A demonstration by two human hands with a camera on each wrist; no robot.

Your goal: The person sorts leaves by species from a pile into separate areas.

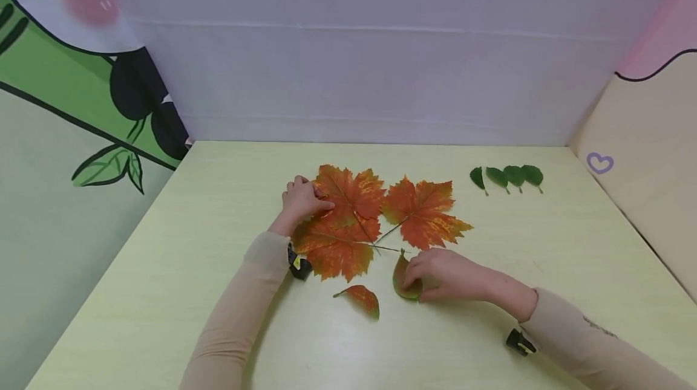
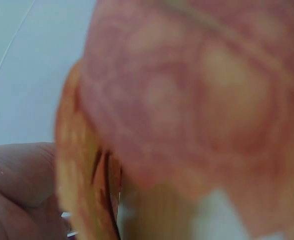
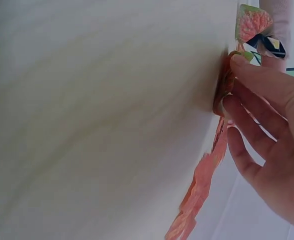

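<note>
Three orange maple leaves lie with their stems meeting in the middle of the head view. My left hand (image 1: 304, 199) holds the left edge of the upper left maple leaf (image 1: 351, 193), its thumb lying over the leaf. Below that hand, the lower left maple leaf (image 1: 337, 248) reaches the wrist and looms blurred in the left wrist view. The right maple leaf (image 1: 422, 214) lies untouched. My right hand (image 1: 443, 275) pinches a small oval green-and-reddish leaf (image 1: 401, 278) between thumb and fingers, its stem pointing toward the maple stems. In the right wrist view this small leaf (image 3: 227, 82) stands edge-on.
Nearer me lies a small orange-red leaf (image 1: 362, 299), between the forearms. Several small green leaves (image 1: 513, 176) sit in a row at the back right of the pale table (image 1: 163, 293). A plain panel (image 1: 376, 81) rises at the table's back edge, with printed side panels at both sides.
</note>
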